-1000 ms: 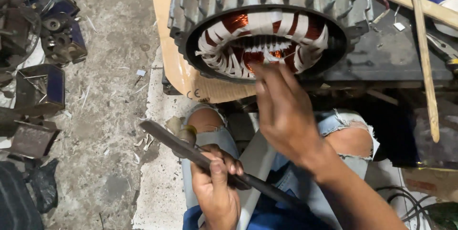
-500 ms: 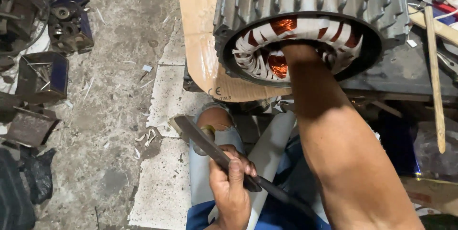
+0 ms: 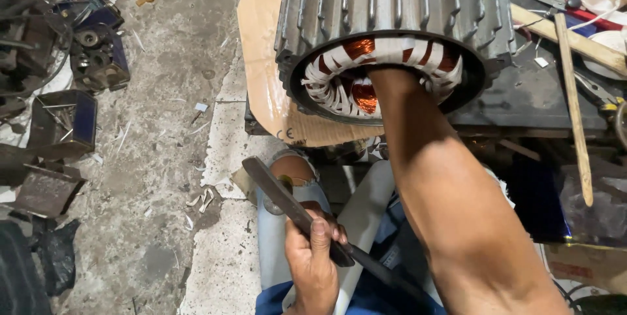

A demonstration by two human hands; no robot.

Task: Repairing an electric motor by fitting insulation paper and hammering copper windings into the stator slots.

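Observation:
A large grey finned motor stator point(image 3: 392, 8) lies on a dark bench, its open end facing me, with copper windings point(image 3: 356, 47) wrapped in white tape inside. My right forearm point(image 3: 450, 184) reaches into the bore; the right hand itself is hidden inside. My left hand point(image 3: 313, 256) sits low over my lap, gripping a long dark flat metal bar point(image 3: 287, 204) that slants up to the left.
A brown cardboard sheet point(image 3: 261, 60) lies under the stator. Wooden sticks point(image 3: 571, 86) and hand tools lie on the bench at the right. Dark metal boxes and scrap parts point(image 3: 62, 119) crowd the cracked concrete floor at the left.
My right hand went from in front of the stator opening into the bore, now deep to the forearm. The view shifted left and closer. The left hand keeps the bar.

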